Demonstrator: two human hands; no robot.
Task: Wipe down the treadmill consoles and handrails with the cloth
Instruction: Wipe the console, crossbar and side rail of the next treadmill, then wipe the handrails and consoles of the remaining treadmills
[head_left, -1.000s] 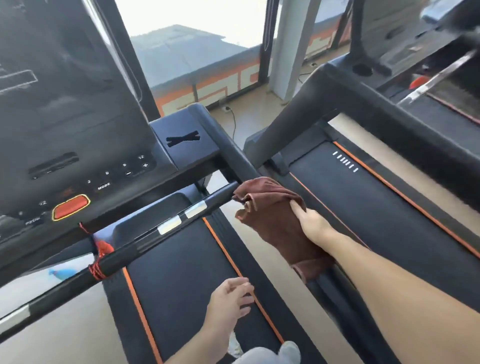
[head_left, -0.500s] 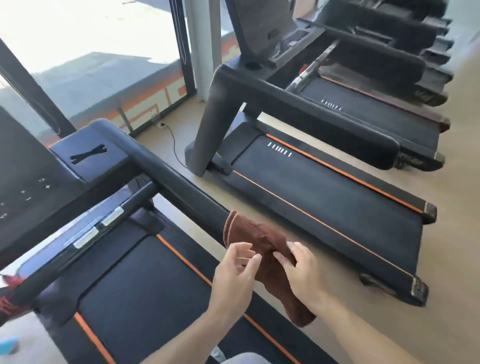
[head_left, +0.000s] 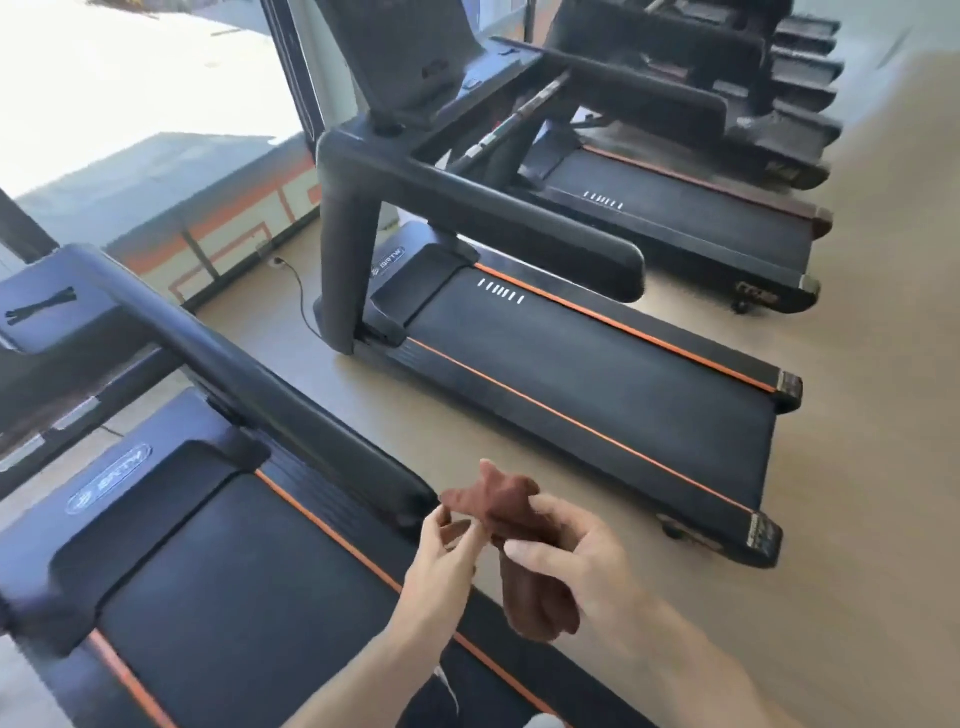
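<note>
A brown cloth (head_left: 506, 506) is bunched between both my hands, just past the rear end of the near treadmill's right handrail (head_left: 270, 395). My right hand (head_left: 566, 556) grips the cloth's middle, and a long tail hangs below it. My left hand (head_left: 441, 561) pinches the cloth's left edge with its fingertips. The cloth is off the handrail. The near console (head_left: 47, 312) shows only as a corner at the far left. A second treadmill's handrail (head_left: 498, 218) and console (head_left: 410, 57) stand beyond.
The near treadmill's belt (head_left: 218, 587) with orange side stripes lies under my hands. The second treadmill's belt (head_left: 587, 384) runs to the right, with more treadmills behind it. Beige floor (head_left: 872, 395) lies between and right. A window wall and power cable (head_left: 304, 301) are at the back left.
The cloth slid back along the right handrail and came off its end. My left hand rose to it and now pinches it. My view swung right toward the other treadmills.
</note>
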